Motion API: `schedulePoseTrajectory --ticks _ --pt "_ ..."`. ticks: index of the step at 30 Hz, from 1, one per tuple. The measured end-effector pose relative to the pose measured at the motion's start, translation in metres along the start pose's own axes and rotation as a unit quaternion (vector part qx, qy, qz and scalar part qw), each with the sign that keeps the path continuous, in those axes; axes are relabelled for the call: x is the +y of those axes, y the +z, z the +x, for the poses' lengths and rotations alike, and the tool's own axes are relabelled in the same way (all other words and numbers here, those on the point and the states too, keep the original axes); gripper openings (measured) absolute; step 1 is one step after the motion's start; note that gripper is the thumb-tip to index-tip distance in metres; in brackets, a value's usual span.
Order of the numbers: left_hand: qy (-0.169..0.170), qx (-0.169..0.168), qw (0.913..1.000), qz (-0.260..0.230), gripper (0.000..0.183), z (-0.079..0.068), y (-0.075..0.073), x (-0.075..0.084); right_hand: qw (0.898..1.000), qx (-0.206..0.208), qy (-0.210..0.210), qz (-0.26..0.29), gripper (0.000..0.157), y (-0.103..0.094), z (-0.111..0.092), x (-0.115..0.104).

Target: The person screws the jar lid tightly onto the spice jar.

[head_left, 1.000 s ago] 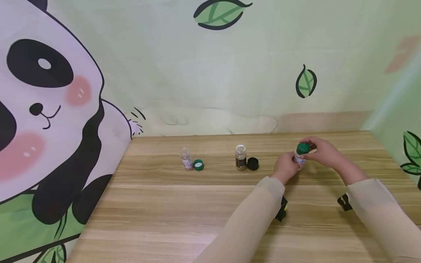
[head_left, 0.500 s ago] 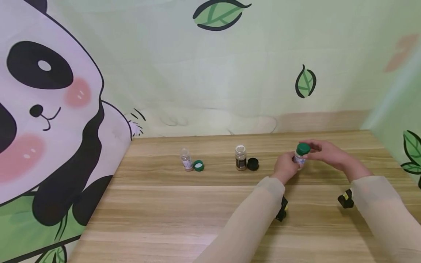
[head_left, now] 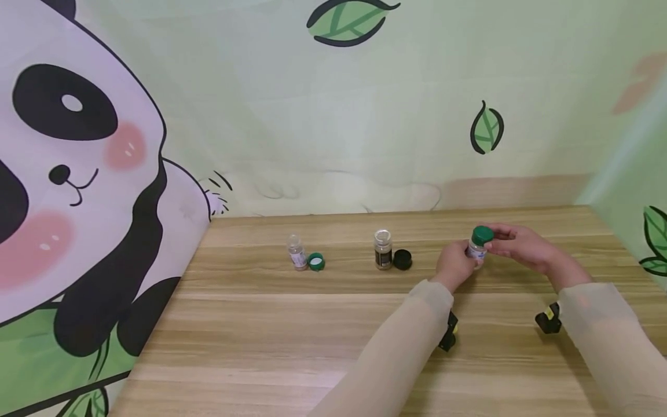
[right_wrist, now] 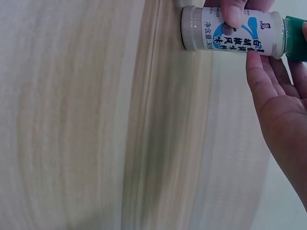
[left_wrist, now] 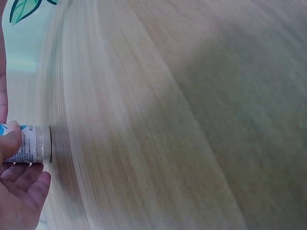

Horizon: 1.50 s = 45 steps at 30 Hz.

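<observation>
My left hand [head_left: 453, 265] grips a small clear seasoning jar [head_left: 476, 251] by its body at the right of the table. The jar stands upright in the head view, with a white and blue label and a green cap [head_left: 482, 235] on top. My right hand [head_left: 523, 248] holds the cap from the right, thumb in front and fingers behind. In the right wrist view the label of the jar [right_wrist: 235, 29] faces the camera, with the left thumb pressed on it. Only the jar's lower part [left_wrist: 29, 143] shows in the left wrist view.
Left of the hands, an uncapped jar with a black label [head_left: 383, 250] stands beside a black cap [head_left: 402, 259]. Farther left, another clear jar [head_left: 297, 252] stands beside an upturned green cap [head_left: 315, 262]. A printed cloth [head_left: 333, 116] hangs behind the wooden table [head_left: 250, 336].
My right fingers have shifted from over the top of the green cap to its right side. My left hand keeps its grip on the jar; the other jars have not moved.
</observation>
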<state>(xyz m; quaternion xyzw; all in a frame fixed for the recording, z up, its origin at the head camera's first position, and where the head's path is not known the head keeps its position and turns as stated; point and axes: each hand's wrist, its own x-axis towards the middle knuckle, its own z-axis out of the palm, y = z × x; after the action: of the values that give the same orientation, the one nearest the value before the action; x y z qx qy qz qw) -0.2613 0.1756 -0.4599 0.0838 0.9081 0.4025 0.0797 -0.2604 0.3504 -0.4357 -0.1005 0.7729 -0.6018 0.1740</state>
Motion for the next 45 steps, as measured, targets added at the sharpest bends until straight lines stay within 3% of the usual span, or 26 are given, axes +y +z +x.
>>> schedulePoseTrajectory --ticks 9,14,19,26,37,45 --pt "-0.005 0.003 0.9999 -0.012 0.030 0.0015 0.0025 0.0042 1.000 0.020 0.003 -0.023 0.027 -0.0002 -0.0026 -0.0027" --pt "-0.009 -0.006 0.9997 -0.022 0.031 -0.0009 0.0037 0.0043 0.998 0.021 0.018 -0.050 0.062 0.0003 -0.0042 -0.0016" --pt "-0.003 -0.001 1.0000 -0.009 0.029 -0.0002 0.0041 0.0037 0.999 0.024 0.017 -0.040 0.057 0.0012 -0.0040 -0.0009" --pt "-0.001 0.001 1.0000 0.000 0.027 0.0007 0.0046 0.0025 0.999 0.023 0.011 -0.028 0.040 0.0038 -0.0043 -0.0018" --pt "-0.009 -0.001 1.0000 0.002 0.029 0.0008 0.0024 0.0027 0.999 0.025 0.011 -0.040 0.054 0.0068 -0.0010 -0.0020" --pt "-0.004 0.001 1.0000 0.007 0.028 0.0010 0.0006 0.0013 0.999 0.027 0.015 -0.039 0.055 0.0075 0.0016 -0.0016"
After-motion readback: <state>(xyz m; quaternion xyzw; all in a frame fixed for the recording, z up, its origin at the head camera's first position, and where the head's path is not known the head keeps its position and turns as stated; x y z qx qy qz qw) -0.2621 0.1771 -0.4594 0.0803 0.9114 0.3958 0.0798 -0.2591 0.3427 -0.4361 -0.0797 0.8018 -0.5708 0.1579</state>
